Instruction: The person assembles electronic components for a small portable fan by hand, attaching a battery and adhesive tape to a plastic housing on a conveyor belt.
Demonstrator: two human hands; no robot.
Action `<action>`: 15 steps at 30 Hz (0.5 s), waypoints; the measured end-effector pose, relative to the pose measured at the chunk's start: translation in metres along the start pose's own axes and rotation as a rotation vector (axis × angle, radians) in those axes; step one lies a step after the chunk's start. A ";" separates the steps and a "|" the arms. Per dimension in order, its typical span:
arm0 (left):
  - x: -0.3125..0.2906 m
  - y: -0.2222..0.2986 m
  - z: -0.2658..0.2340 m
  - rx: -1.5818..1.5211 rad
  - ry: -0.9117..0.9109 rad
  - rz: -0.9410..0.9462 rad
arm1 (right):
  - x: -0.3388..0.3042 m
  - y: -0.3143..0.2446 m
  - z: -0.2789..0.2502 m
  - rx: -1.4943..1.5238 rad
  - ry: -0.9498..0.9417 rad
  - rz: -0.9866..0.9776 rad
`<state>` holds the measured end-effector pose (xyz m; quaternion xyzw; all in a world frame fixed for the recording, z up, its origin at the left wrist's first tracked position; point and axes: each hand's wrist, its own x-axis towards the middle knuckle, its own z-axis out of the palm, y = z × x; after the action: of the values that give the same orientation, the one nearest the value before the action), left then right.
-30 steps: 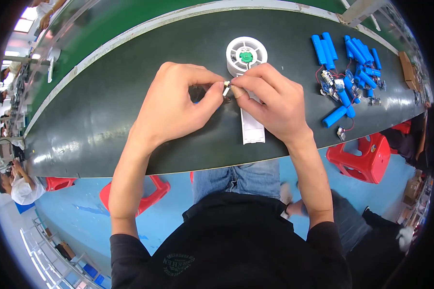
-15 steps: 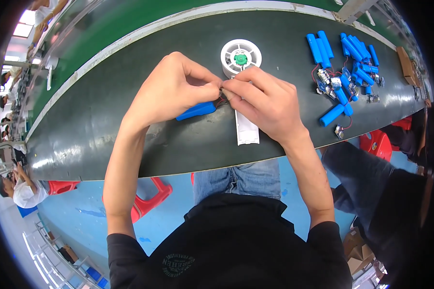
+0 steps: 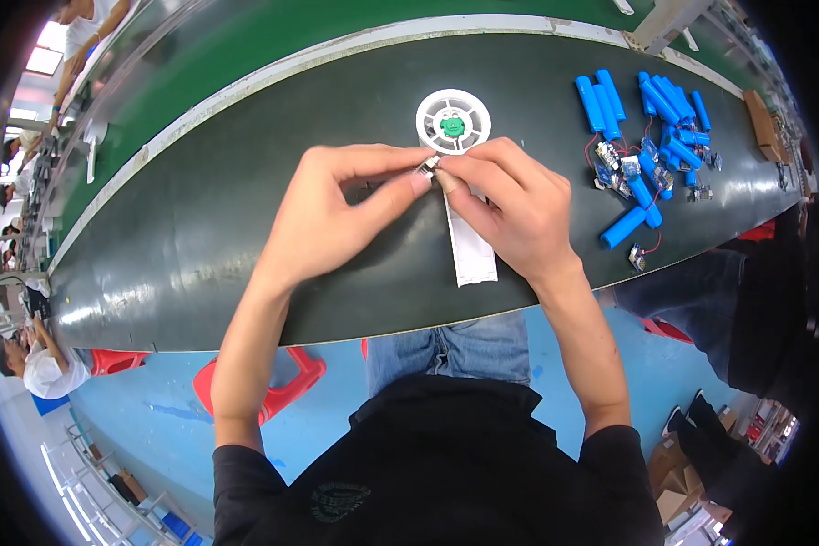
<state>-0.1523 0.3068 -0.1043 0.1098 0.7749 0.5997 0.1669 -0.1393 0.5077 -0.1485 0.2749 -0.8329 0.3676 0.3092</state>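
Observation:
My left hand [image 3: 332,209] and my right hand [image 3: 514,205] meet over the bench, thumbs and fingertips pinching a small circuit board [image 3: 429,166] with pale and metallic parts. Just beyond the fingertips is a round white fan housing [image 3: 420,123] with spokes and a green centre [image 3: 452,126]. Its long white handle [image 3: 473,257] lies toward me, partly covered by my right hand. Where the board meets the fan is hidden by the fingers.
Several blue cylindrical batteries [image 3: 590,105] with wires and small circuit boards [image 3: 637,258] lie at the right of the dark bench [image 3: 191,209]. A cardboard box [image 3: 764,126] stands at the far right. Another person's dark-clothed legs [image 3: 682,291] are beside the bench.
The circuit board now shows between my fingertips. My left hand has opened out a little and covers where the blue battery showed. The person at the right has shifted.

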 end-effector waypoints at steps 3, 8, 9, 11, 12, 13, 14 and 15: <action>-0.002 -0.012 0.002 0.198 0.049 0.387 | 0.000 -0.002 0.000 0.016 -0.017 0.053; -0.002 -0.015 0.006 0.304 0.114 0.484 | 0.001 -0.004 0.000 0.027 -0.014 0.090; -0.002 -0.016 0.007 0.313 0.121 0.499 | 0.001 -0.004 0.000 0.026 -0.016 0.086; -0.003 -0.016 0.008 0.321 0.133 0.510 | 0.001 -0.003 0.000 0.042 -0.015 0.084; -0.003 -0.016 0.008 0.332 0.143 0.518 | 0.002 -0.003 0.000 0.041 -0.016 0.080; -0.004 -0.016 0.008 0.330 0.146 0.521 | 0.002 -0.003 0.000 0.039 -0.014 0.077; -0.004 -0.016 0.008 0.338 0.148 0.531 | 0.002 -0.004 0.000 0.038 -0.012 0.074; -0.004 -0.017 0.008 0.347 0.150 0.541 | 0.002 -0.004 0.001 0.037 -0.012 0.070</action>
<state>-0.1450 0.3082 -0.1218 0.2939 0.8185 0.4877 -0.0771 -0.1383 0.5047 -0.1461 0.2536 -0.8368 0.3920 0.2859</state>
